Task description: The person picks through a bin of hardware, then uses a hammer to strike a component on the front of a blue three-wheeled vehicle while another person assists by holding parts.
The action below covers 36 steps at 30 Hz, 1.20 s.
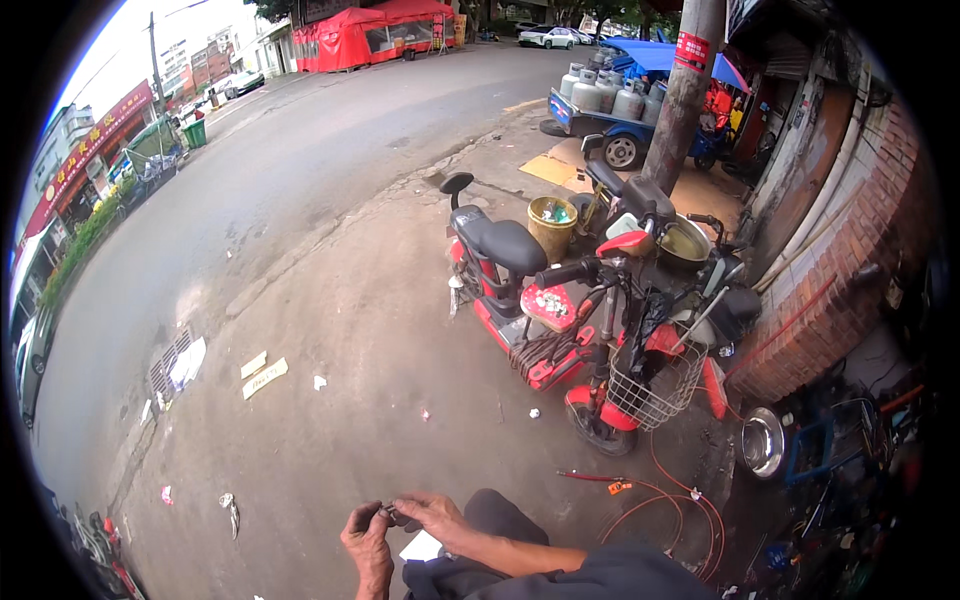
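Note:
My left hand [368,538] and my right hand [436,516] meet at the lower middle, in front of my lap. Their fingers are closed in a pinch around a small dark piece [388,512], too small to name. Just below my right hand a white sheet [421,546] shows, partly covered by my arm and dark clothing. Ahead and to the right stands a red electric scooter [545,370] with a wire front basket [655,385], apart from both hands.
An orange hose [715,520] coils on the ground at right, near a metal bowl [763,442] and scattered tools. A yellow bucket [552,230] stands behind the scooter. Farther off are a pole [685,110] and a cart of gas cylinders [605,95]. Cardboard strips [264,378] lie at left.

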Each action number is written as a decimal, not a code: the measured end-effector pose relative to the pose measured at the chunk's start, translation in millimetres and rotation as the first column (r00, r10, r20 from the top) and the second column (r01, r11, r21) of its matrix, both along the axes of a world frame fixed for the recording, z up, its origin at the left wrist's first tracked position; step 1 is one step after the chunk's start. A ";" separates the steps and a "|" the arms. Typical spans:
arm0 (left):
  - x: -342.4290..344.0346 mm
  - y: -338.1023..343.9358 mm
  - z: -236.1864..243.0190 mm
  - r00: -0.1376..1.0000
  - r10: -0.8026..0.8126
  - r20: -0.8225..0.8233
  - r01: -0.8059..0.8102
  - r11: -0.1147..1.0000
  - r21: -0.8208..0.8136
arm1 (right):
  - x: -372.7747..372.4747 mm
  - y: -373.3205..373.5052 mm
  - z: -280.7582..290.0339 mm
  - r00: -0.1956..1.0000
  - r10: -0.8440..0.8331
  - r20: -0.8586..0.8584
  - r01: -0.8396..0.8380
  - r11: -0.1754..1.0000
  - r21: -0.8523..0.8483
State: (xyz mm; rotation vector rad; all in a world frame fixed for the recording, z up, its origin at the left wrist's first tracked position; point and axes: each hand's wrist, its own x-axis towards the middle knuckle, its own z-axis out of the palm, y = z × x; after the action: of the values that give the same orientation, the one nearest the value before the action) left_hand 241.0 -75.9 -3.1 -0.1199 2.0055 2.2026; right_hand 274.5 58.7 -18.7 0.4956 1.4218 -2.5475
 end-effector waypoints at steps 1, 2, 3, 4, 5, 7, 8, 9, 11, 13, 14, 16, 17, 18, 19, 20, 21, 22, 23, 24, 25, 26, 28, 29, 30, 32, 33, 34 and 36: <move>-32.9 15.1 -4.6 0.999 -0.049 0.013 0.048 0.998 0.032 | -26.8 14.4 -5.3 0.999 -0.045 -0.015 0.044 0.999 -0.031; -67.3 30.8 -7.4 0.997 -0.083 0.002 0.083 0.996 0.026 | -55.7 28.9 -12.7 0.996 -0.086 -0.030 0.084 0.994 -0.063; -103.4 47.4 -8.7 0.994 -0.113 -0.009 0.114 0.993 0.018 | -87.9 43.6 -20.1 0.991 -0.124 -0.045 0.119 0.988 -0.099; -137.7 63.8 -11.8 0.990 -0.142 -0.023 0.142 0.990 0.009 | -123.5 60.5 -24.1 0.992 -0.121 -0.042 0.115 0.985 -0.125; -171.6 78.2 -15.6 0.991 -0.135 -0.024 0.135 0.991 0.015 | -156.7 76.8 -25.1 0.993 -0.109 -0.043 0.102 0.985 -0.138; -242.8 107.7 -20.4 0.993 -0.117 -0.030 0.118 0.993 0.031 | -226.4 113.6 -19.2 0.996 -0.079 -0.049 0.071 0.984 -0.161; -276.6 119.9 -22.8 0.995 -0.096 -0.028 0.098 0.993 0.069 | -262.5 124.2 -25.0 0.995 -0.065 -0.070 0.054 0.987 -0.153; -307.9 128.1 -26.2 0.997 -0.074 -0.026 0.076 0.991 0.107 | -299.4 136.3 -28.8 0.996 -0.034 -0.088 0.021 0.989 -0.145; -366.0 139.5 -24.8 0.999 -0.035 -0.026 0.038 0.992 0.118 | -364.2 155.6 -23.5 0.996 0.029 -0.083 -0.041 0.989 -0.140; -429.0 152.1 -18.6 0.997 0.000 -0.081 0.007 0.997 0.081 | -433.0 166.9 -18.0 0.997 0.065 -0.042 -0.070 0.989 -0.132; -452.8 160.5 -4.9 0.998 0.010 -0.054 -0.006 0.997 0.074 | -464.3 169.8 -22.4 0.994 0.104 -0.045 -0.109 0.986 -0.128; -511.0 166.4 -12.8 0.999 0.003 -0.033 0.000 0.996 0.091 | -526.7 184.8 -17.5 0.981 0.186 -0.062 -0.191 0.979 -0.075; -540.8 169.0 -18.7 1.000 -0.002 -0.026 0.004 0.995 0.098 | -560.7 191.0 -24.7 0.977 0.206 -0.061 -0.211 0.975 -0.074; -572.9 175.4 -27.0 1.000 0.026 -0.007 -0.024 0.992 0.124 | -594.7 197.0 -34.5 0.973 0.224 -0.059 -0.228 0.971 -0.073; -610.5 182.8 -36.3 1.000 0.017 0.013 -0.019 0.989 0.145 | -628.0 204.2 -39.0 0.970 0.238 -0.055 -0.242 0.968 -0.072; -651.5 191.1 -45.1 0.999 0.005 0.033 -0.010 0.986 0.167 | -664.5 217.6 -41.1 0.968 0.238 -0.084 -0.246 0.965 -0.094; -689.4 200.0 -52.3 0.998 -0.015 0.056 0.004 0.981 0.193 | -693.8 227.6 -43.8 0.980 0.192 -0.061 -0.198 0.973 -0.122; -722.0 207.0 -52.3 0.997 -0.057 0.060 0.040 0.966 0.256 | -725.8 236.4 -41.2 0.986 0.160 -0.049 -0.166 0.973 -0.160; -758.1 217.2 -51.5 0.993 -0.103 0.065 0.083 0.963 0.258 | -756.8 247.2 -40.1 0.991 0.125 -0.036 -0.130 0.972 -0.196; -796.0 230.5 -49.2 0.986 -0.151 0.069 0.128 0.957 0.261 | -786.6 259.9 -45.4 0.995 0.095 -0.043 -0.103 0.966 -0.239; -829.7 247.9 -42.4 0.974 -0.212 0.085 0.182 0.945 0.270 | -808.7 274.4 -41.9 0.998 0.046 -0.035 -0.053 0.968 -0.247; -859.1 267.0 -32.2 0.955 -0.279 0.101 0.243 0.931 0.271 | -829.6 290.0 -37.5 1.000 -0.006 -0.029 -0.002 0.967 -0.254; -917.0 308.1 -15.4 0.904 -0.409 0.123 0.387 0.906 0.170 | -868.4 322.0 -31.2 0.993 -0.120 -0.016 0.113 0.963 -0.244; -942.5 327.2 -9.2 0.873 -0.468 0.136 0.455 0.883 0.117 | -885.6 336.7 -28.5 0.982 -0.189 0.008 0.186 0.955 -0.230; -968.4 348.5 -12.3 0.838 -0.530 0.130 0.526 0.848 0.067 | -903.0 352.4 -29.3 0.966 -0.255 0.030 0.256 0.943 -0.211; -1017.4 394.3 -23.4 0.752 -0.654 0.079 0.659 0.749 -0.072 | -937.8 385.5 -35.3 0.916 -0.389 0.098 0.400 0.899 -0.177; -1040.1 418.7 -31.4 0.712 -0.701 0.045 0.701 0.705 -0.111 | -956.8 405.0 -40.2 0.898 -0.426 0.110 0.439 0.884 -0.163; -1055.6 444.1 -38.5 0.684 -0.728 0.045 0.728 0.678 -0.105 | -969.4 426.5 -47.1 0.871 -0.474 0.128 0.489 0.861 -0.137; -1099.7 488.0 -45.2 0.661 -0.749 0.034 0.744 0.650 -0.153 | -1008.9 465.0 -78.7 0.869 -0.487 0.094 0.496 0.853 -0.165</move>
State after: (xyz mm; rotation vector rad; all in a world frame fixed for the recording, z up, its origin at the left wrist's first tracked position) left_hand -858.7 412.1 -48.3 0.6313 1.7599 1.5071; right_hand -734.4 523.7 -97.3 0.9945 1.1336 -2.9915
